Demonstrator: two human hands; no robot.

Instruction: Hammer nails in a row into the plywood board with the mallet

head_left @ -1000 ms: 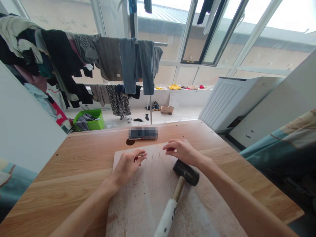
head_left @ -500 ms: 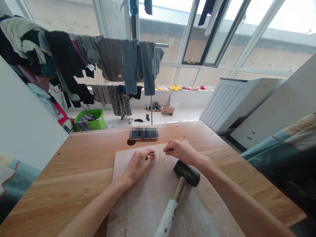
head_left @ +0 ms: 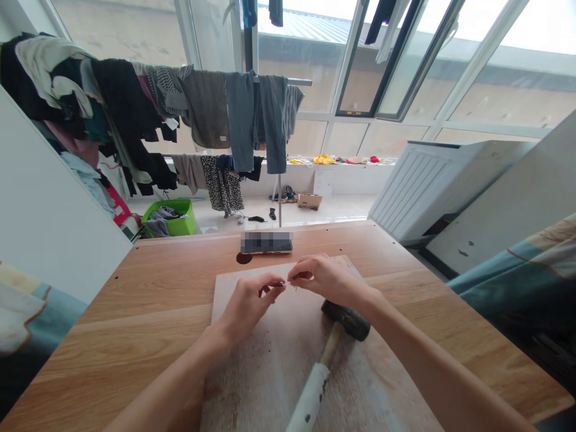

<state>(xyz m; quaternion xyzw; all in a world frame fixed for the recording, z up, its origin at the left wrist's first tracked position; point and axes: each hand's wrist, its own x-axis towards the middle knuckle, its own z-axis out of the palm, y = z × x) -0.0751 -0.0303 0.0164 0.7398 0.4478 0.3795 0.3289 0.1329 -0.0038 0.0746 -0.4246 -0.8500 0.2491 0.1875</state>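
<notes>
In the head view, the left hand [head_left: 249,300] and right hand [head_left: 321,276] meet almost tip to tip over the far part of a pale, worn board [head_left: 270,372], with a small gap between them. The left hand's thumb and forefinger are pinched together on a thin piece [head_left: 279,284], too small to make out well. The right hand's fingers are curled with the tips close together; whether they grip anything cannot be told. A thin, nail-like sliver [head_left: 296,288] shows just below the right fingertips, at the board's surface. The hammer [head_left: 326,357] lies on the board, its head just beside the right wrist, touched by neither hand. Beyond the table [head_left: 148,306], a bright green basket [head_left: 183,223] on the floor holds crumpled grey clothes [head_left: 161,216]; the contents of a small cardboard box [head_left: 309,201] there are too small to tell. The hammer has a blocky black head, and its bare wooden neck runs into a white grip with dark chips. The board is whitish and scuffed, browner toward the near edge, with a few dark specks near its left side.
</notes>
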